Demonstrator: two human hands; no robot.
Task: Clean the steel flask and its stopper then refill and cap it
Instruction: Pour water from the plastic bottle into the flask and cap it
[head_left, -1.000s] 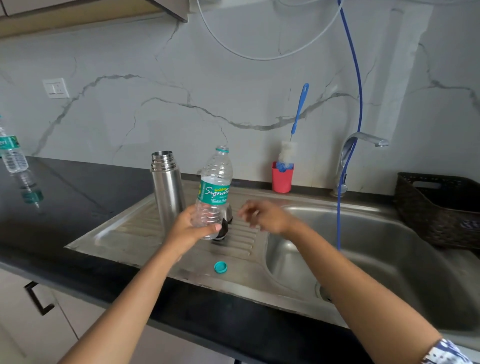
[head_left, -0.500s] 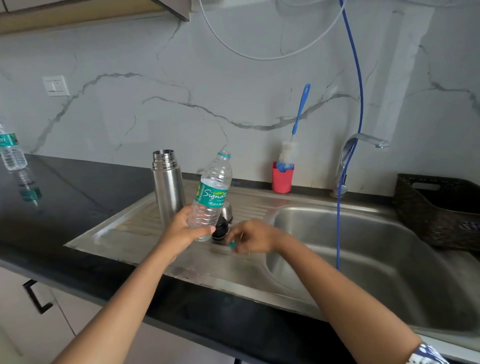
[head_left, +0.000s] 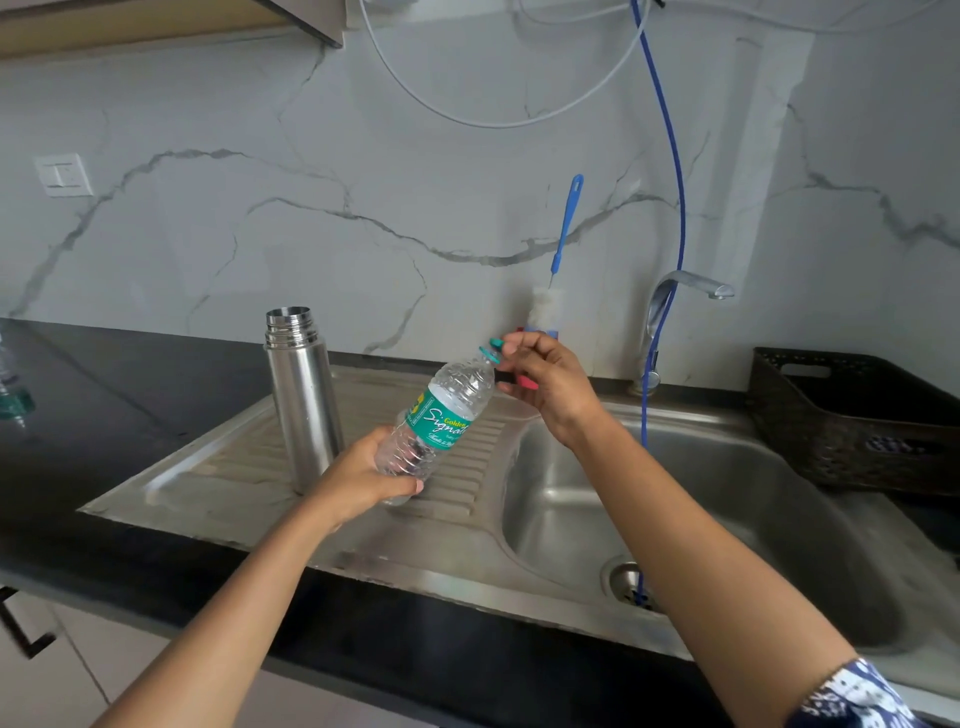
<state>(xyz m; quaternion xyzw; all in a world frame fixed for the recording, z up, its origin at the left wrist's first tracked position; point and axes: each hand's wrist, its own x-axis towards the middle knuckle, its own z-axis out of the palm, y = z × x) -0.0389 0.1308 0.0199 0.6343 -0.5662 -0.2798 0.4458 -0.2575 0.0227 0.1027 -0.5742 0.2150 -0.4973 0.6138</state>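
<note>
The open steel flask (head_left: 303, 395) stands upright on the ribbed draining board (head_left: 228, 467), with no stopper or cap on it. My left hand (head_left: 358, 480) grips the base of a clear plastic water bottle (head_left: 441, 415) with a green label, tilted with its mouth up and to the right. My right hand (head_left: 545, 382) pinches the small teal bottle cap (head_left: 496, 344) right at the bottle's mouth. The flask's stopper is hidden behind the bottle and hands.
A blue-handled bottle brush (head_left: 563, 234) stands in a red cup behind my right hand. The steel tap (head_left: 685, 291) and a hanging blue hose (head_left: 670, 208) are over the sink basin (head_left: 727, 519). A dark woven basket (head_left: 857, 415) sits at right. Another water bottle (head_left: 10, 384) is at far left.
My right hand picked the teal cap up from the draining board and carried it to the bottle's mouth. My left hand tilted the bottle to the right and lifted it.
</note>
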